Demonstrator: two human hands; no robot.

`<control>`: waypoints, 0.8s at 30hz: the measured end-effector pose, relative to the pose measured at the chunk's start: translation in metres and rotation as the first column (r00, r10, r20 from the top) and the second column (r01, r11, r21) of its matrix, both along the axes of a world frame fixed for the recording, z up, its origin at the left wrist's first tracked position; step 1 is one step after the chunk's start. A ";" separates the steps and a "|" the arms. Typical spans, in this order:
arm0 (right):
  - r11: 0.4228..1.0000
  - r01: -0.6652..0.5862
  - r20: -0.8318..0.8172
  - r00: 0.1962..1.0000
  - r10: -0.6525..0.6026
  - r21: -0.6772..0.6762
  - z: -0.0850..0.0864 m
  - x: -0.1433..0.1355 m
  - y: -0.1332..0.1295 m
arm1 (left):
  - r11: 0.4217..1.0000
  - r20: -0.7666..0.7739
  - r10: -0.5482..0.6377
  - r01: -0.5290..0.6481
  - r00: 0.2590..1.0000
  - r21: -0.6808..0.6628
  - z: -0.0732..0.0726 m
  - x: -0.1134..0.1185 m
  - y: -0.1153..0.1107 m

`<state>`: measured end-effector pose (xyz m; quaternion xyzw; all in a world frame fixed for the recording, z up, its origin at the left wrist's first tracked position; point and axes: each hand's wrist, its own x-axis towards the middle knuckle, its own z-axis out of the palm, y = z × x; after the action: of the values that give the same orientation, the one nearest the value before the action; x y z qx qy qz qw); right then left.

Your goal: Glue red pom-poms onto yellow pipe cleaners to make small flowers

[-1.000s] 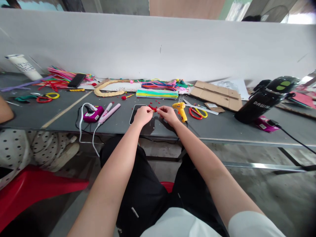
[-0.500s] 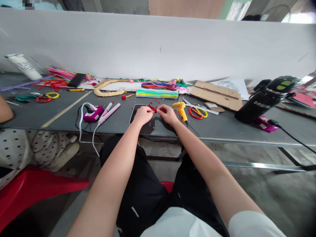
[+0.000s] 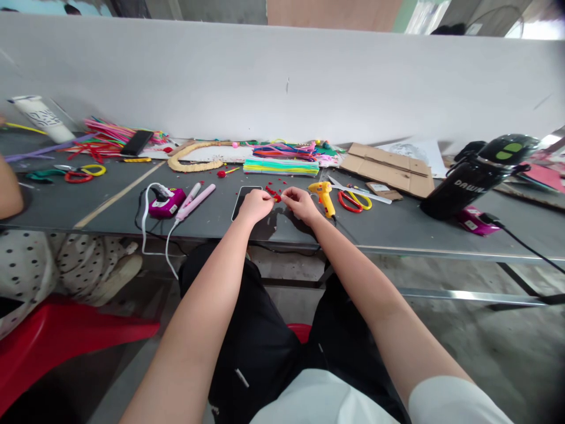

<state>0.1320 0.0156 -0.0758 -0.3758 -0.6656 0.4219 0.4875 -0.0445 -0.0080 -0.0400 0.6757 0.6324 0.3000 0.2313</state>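
Over the grey table, my left hand (image 3: pixel 257 204) is closed in a pinch on a small red fuzzy piece (image 3: pixel 277 199) with a trace of yellow at it. My right hand (image 3: pixel 300 204) is pinched at the other side of that piece, its fingertips close to it; whatever they grip is too small to make out. Loose red bits (image 3: pixel 270 189) lie just behind the hands. Beneath my left hand is a phone-like dark slab with a white rim (image 3: pixel 241 200). A yellow glue gun (image 3: pixel 325 198) rests right of my right hand.
Scissors (image 3: pixel 351 200) lie to the right, near flat cardboard (image 3: pixel 388 169) and a black bottle (image 3: pixel 470 182). Coloured pipe cleaners (image 3: pixel 281 168) are at the back. Left are a pink straightener-like tool (image 3: pixel 196 202), a purple power block (image 3: pixel 166 203) and a neighbour's arm (image 3: pixel 7 191).
My hands stay almost in place, with a slight shift of the right fingers at the red piece. At the far left, a yellow strip and part of the neighbour's hand have come into view.
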 end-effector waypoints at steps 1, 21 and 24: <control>1.000 -0.001 0.000 1.000 0.001 -0.001 0.000 0.000 0.000 | 1.000 0.000 -0.002 0.002 1.000 -0.002 0.000 0.000 0.000; 0.995 0.074 -0.078 0.994 -0.078 -0.064 -0.007 0.000 0.006 | 0.999 0.033 -0.042 0.041 0.999 0.002 0.001 0.000 0.001; 0.991 0.069 -0.118 0.990 -0.082 -0.111 -0.006 -0.001 0.007 | 0.999 0.051 -0.043 0.044 0.998 -0.003 0.000 -0.001 0.003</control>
<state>0.1314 0.0223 -0.0815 -0.3995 -0.5964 0.4602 0.5224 -0.0453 -0.0052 -0.0397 0.6810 0.6120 0.3108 0.2553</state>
